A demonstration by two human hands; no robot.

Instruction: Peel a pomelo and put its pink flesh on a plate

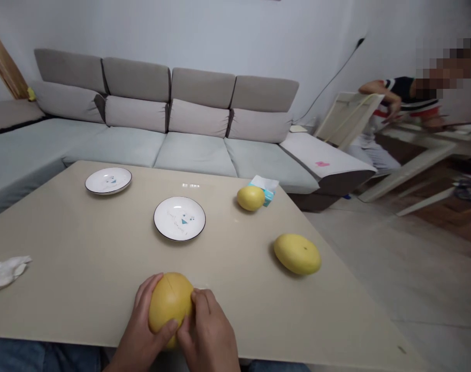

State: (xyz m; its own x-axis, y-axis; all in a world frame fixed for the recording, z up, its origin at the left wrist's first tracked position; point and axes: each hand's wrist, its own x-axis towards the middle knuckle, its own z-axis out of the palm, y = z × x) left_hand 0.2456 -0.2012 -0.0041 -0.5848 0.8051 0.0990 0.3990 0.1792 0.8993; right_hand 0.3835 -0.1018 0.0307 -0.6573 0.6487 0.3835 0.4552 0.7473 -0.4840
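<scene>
A yellow pomelo [170, 298] stands at the table's near edge, with a thin cut line showing on its top. My left hand [142, 323] is wrapped round its left side, thumb across the front. On the right side, my right hand [211, 330] grips the fruit with bent fingertips pressed to the rind; what lies under those fingertips is hidden. Farther right on the table lies a second pomelo [297, 253], and behind it a third pomelo [251, 198].
Two white plates, a nearer plate [180, 218] and a farther plate [108, 181], sit on the table [103, 248]. A tissue pack [269, 190] is behind the third pomelo. Crumpled tissue [6, 273] lies left. Beyond are a grey sofa [196, 150] and a seated person [404, 98].
</scene>
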